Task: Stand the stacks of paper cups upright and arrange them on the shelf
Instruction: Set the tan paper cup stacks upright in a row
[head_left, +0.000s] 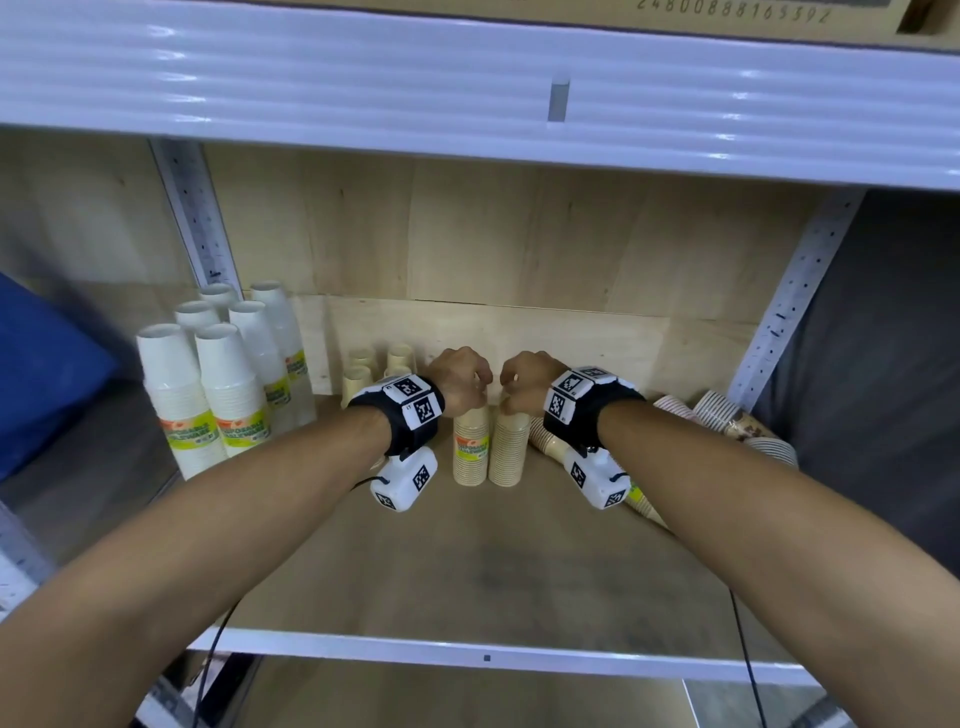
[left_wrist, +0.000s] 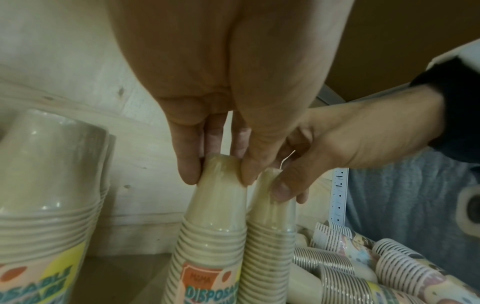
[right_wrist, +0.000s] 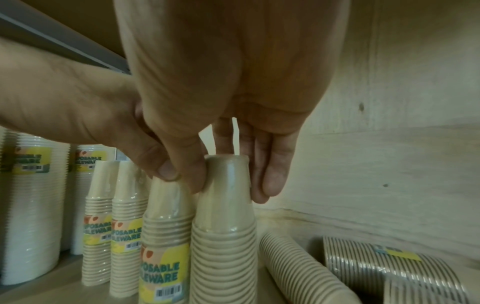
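Two beige cup stacks stand upright side by side mid-shelf. My left hand (head_left: 474, 385) pinches the top of the labelled stack (head_left: 471, 452) between thumb and fingers, seen close in the left wrist view (left_wrist: 217, 207). My right hand (head_left: 513, 388) grips the top of the plain ribbed stack (head_left: 509, 453) the same way, thumb on one side and fingers behind it (right_wrist: 224, 236). The two stacks touch each other. Both stand on the wooden shelf board (head_left: 467, 571).
Several tall white cup stacks (head_left: 208, 389) stand at the left. Small beige stacks (head_left: 374, 366) stand behind my left wrist. Patterned cup stacks (head_left: 727, 415) lie on their sides at the right, close to the ribbed stack (right_wrist: 298, 267). An upper shelf (head_left: 467, 93) hangs overhead.
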